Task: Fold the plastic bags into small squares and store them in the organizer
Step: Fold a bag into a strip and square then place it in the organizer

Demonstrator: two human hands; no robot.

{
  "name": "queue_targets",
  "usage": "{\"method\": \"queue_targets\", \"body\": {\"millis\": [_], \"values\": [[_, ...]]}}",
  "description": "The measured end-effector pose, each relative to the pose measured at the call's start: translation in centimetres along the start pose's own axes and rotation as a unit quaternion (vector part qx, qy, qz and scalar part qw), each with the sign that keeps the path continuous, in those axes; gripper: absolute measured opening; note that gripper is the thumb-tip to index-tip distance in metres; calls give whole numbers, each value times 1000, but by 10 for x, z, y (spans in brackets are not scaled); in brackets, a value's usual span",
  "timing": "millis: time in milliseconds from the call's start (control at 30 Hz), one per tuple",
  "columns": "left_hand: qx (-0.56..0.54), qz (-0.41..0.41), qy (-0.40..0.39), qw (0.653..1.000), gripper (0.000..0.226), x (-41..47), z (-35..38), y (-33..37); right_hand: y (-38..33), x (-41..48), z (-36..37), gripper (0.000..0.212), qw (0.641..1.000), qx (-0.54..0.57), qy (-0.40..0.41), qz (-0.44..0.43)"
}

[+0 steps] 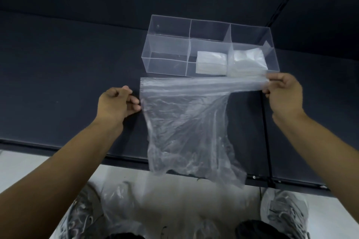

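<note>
A clear plastic bag (pixel 184 122) was held up, stretched between both hands, over the near edge of the dark worktop (pixel 58 73). The left hand (pixel 116 103) had its fingers curled, and the fingertips pinched the left edge of the bag a little below its top corner. The right hand (pixel 283 93) was also curled and gripped the top right corner, where the plastic was gathered into a narrow band. The top edge of the bag ran nearly straight between the 2 hands. The rest hung down wrinkled, and its bottom end passed beyond the near edge of the worktop, above the floor (pixel 174 190).

The clear organizer (pixel 165 66) stood on the worktop toward the far edge, just behind the top of the bag. It had 6 compartments, in 2 rows of 3. In the near row, the middle compartment held 1 folded bag (pixel 210 63), and the right compartment held a second folded bag (pixel 246 62). The other 4 compartments showed only the dark worktop through them.

Below the near edge, some loose bags (pixel 116 200) lay on the pale floor, between the person's 2 shoes (pixel 283 213).
</note>
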State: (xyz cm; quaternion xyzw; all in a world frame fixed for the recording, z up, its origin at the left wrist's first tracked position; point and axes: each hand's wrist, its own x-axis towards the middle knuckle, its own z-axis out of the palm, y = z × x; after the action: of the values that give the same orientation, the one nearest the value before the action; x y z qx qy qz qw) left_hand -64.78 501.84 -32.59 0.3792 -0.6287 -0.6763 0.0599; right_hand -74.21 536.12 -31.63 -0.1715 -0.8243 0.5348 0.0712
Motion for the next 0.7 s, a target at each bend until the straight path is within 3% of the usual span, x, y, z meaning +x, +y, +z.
{"method": "queue_targets", "body": {"millis": [100, 200, 233, 300, 367, 433, 467, 500, 567, 633, 700], "values": [[-27, -42, -28, 998, 22, -5, -9, 7, -2, -17, -3, 8, 1000, 6, 4, -7], [-16, -87, -82, 993, 31, -26, -20, 9, -10, -60, -15, 5, 994, -31, -87, -59], [-1, -96, -96, 991, 29, -37, -24, 6, -13, -77, -23, 13, 986, -46, -132, -88], [22, -112, -121, 986, 20, -62, -30, -3, -19, -112, -40, 34, 951, -81, -257, -149], [39, -124, -150, 980, 16, -84, -34, -11, -16, -140, -50, 45, 884, -191, -380, -192], [77, -131, -204, 967, 18, -99, -36, -15, -5, -158, -51, 45, 834, -294, -391, -254], [95, -137, -227, 960, 20, -103, -36, -16, -1, -161, -50, 41, 835, -302, -370, -274], [105, -148, -240, 954, 22, -104, -35, -17, 1, -161, -48, 40, 850, -282, -353, -271], [81, -189, -252, 946, 25, -106, -31, -18, -4, -157, -44, 37, 909, -125, -375, -130], [8, -244, -273, 930, 30, -106, -26, -16, -9, -149, -41, 31, 911, 43, -411, 15], [-49, -272, -292, 916, 40, -106, -22, -13, -6, -143, -37, 29, 902, 99, -418, 40]]}}
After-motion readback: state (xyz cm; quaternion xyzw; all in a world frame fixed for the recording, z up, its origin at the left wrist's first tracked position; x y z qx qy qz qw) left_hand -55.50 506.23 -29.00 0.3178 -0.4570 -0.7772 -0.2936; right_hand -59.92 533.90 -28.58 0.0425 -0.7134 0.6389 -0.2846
